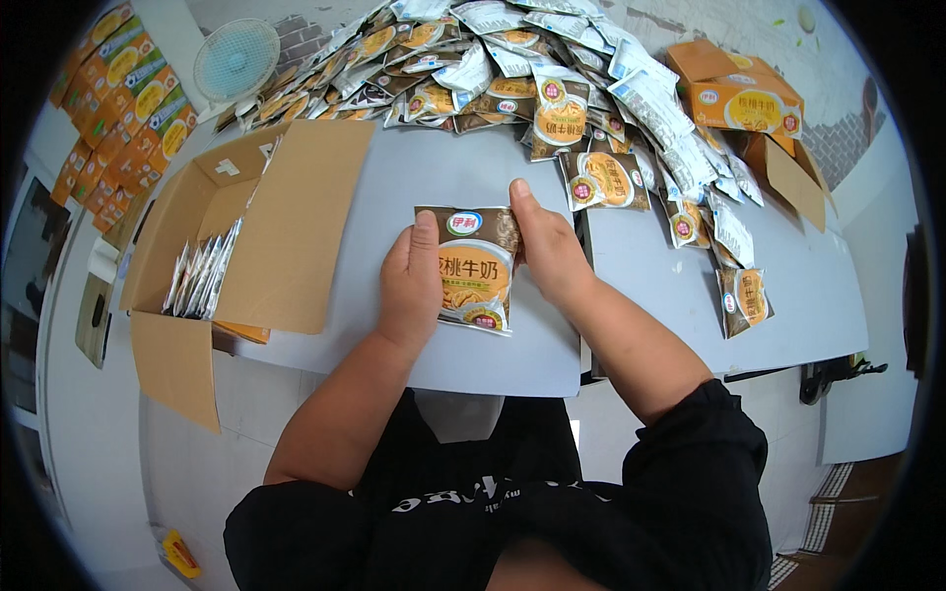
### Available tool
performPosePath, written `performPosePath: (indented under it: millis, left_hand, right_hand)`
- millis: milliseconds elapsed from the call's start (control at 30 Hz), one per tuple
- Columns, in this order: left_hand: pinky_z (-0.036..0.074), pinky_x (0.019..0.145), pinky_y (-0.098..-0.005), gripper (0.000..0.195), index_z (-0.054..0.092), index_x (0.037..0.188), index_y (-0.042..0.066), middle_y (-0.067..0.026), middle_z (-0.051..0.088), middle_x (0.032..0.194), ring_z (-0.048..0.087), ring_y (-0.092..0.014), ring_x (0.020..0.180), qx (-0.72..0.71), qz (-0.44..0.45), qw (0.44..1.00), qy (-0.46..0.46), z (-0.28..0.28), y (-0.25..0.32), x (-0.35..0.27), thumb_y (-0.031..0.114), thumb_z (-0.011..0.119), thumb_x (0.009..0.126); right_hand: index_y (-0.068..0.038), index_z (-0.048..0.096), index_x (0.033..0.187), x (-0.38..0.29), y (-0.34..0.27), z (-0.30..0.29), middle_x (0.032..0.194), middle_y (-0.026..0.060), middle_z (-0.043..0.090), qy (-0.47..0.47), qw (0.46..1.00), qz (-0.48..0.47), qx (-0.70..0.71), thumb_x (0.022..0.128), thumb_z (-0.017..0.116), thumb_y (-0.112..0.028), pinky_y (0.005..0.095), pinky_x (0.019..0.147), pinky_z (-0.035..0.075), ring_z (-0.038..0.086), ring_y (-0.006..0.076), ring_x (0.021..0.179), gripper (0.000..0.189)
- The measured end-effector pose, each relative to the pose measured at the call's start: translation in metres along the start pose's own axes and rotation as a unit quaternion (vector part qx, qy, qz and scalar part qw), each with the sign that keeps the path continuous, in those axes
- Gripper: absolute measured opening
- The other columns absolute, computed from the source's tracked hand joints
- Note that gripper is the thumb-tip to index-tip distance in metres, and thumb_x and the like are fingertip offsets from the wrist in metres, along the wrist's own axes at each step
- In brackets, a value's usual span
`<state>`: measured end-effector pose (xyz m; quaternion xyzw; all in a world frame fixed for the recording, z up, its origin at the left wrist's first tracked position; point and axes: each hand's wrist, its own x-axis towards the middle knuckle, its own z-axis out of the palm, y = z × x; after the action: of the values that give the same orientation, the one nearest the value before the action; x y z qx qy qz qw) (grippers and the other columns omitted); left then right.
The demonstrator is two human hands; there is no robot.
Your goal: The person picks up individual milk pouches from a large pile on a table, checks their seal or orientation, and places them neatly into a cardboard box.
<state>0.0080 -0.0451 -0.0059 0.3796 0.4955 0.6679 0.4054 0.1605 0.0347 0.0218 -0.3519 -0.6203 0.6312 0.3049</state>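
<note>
A brown and orange milk pouch (477, 273) with printed writing is held upright above the pale table (369, 244), its printed front towards me. My left hand (414, 273) grips its left edge, thumb lying on the front. At the upper right edge, my right hand (545, 244) has its thumb raised beside the pouch; its fingers are hidden behind. To the left stands an open cardboard box (295, 229) with a row of pouches (203, 273) standing on edge inside. Beyond my hands rises a large heap of similar pouches (510, 74).
Loose pouches (743, 301) trail down the right side of the table. An orange printed carton (739, 96) sits at the back right on an open cardboard box (791, 173). Stacked orange cartons (126, 118) and a fan (236, 63) are at the far left. A gap divides the two tabletops.
</note>
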Motion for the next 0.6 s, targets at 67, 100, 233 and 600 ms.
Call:
performPosePath:
  millis: [67,100,233,600]
  left_hand:
    - [0.053,0.071,-0.0262,0.046,0.055,0.105,0.0,-0.0078,0.064,0.094,0.063,-0.012,0.079,-0.01,0.018,1.0,0.011,-0.001,0.003,0.001,0.043,0.039,0.103]
    - [0.052,0.073,-0.0265,0.046,0.055,0.106,0.0,-0.008,0.063,0.095,0.063,-0.013,0.08,-0.013,0.034,0.999,0.016,-0.002,0.001,0.001,0.044,0.039,0.103]
    - [0.051,0.075,-0.0257,0.039,0.057,0.107,0.0,-0.0067,0.063,0.097,0.06,-0.011,0.085,-0.045,0.045,0.998,-0.01,-0.002,0.007,0.0,0.037,0.043,0.103]
    - [0.052,0.08,-0.0293,0.021,0.052,0.11,0.001,-0.0079,0.061,0.103,0.061,-0.014,0.092,-0.182,-0.037,0.979,-0.08,-0.009,0.003,0.004,0.018,0.055,0.098]
  right_hand:
    - [0.001,0.067,0.091,-0.001,0.0,0.001,0.081,0.0078,0.067,-0.03,0.997,-0.049,-0.046,0.095,0.056,-0.045,0.0289,0.067,0.051,0.063,0.015,0.072,0.047]
    - [0.0,0.067,0.095,-0.004,0.003,0.005,0.083,0.0082,0.068,-0.051,0.99,-0.093,-0.095,0.094,0.059,-0.043,0.0292,0.069,0.052,0.064,0.0158,0.074,0.044]
    - [-0.004,0.068,0.106,0.002,0.017,0.012,0.092,0.0089,0.071,-0.101,0.977,-0.115,-0.145,0.089,0.067,-0.039,0.0297,0.074,0.053,0.066,0.0158,0.08,0.039]
    - [-0.003,0.066,0.109,0.003,0.028,0.015,0.091,0.008,0.07,-0.113,0.984,-0.106,-0.089,0.092,0.064,-0.033,0.0307,0.075,0.052,0.064,0.0148,0.081,0.034]
